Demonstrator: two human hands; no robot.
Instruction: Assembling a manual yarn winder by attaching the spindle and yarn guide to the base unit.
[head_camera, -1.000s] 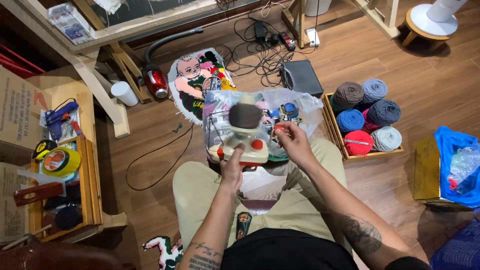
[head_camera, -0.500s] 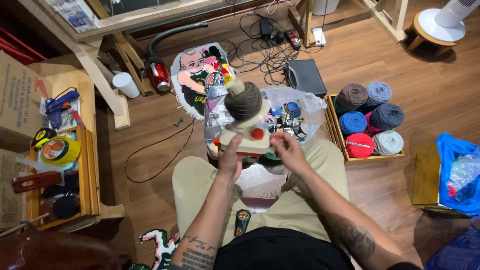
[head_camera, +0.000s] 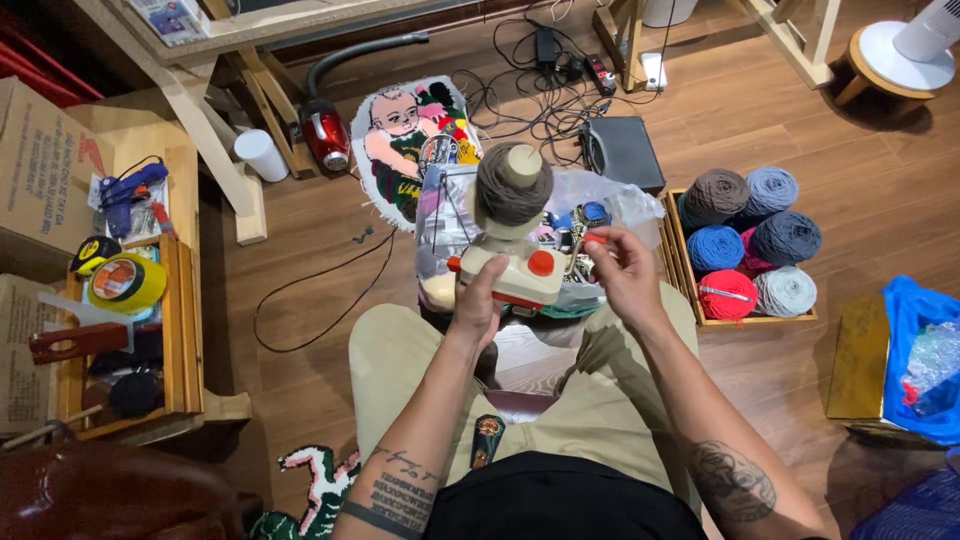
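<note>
A cream yarn winder (head_camera: 515, 268) with red knobs rests above my knees, and a brown-grey cake of yarn (head_camera: 512, 188) sits on its spindle. My left hand (head_camera: 478, 305) grips the winder's body from the near left side. My right hand (head_camera: 622, 272) is at the winder's right, fingers pinched around its red crank handle. Behind the winder stands a clear plastic bag (head_camera: 600, 200) holding small mixed items.
A wooden crate (head_camera: 745, 240) of yarn balls in brown, blue, red and grey stands at my right. A tufted cartoon rug (head_camera: 410, 140), a red vacuum cleaner (head_camera: 325, 135) and cables lie ahead. A wooden shelf (head_camera: 120, 300) with tape rolls is at left. A blue bag (head_camera: 925, 355) is far right.
The winder and both hands sit a little lower and nearer to me than before. The right hand has shifted around the crank handle. The yarn cake looks slightly fuller.
</note>
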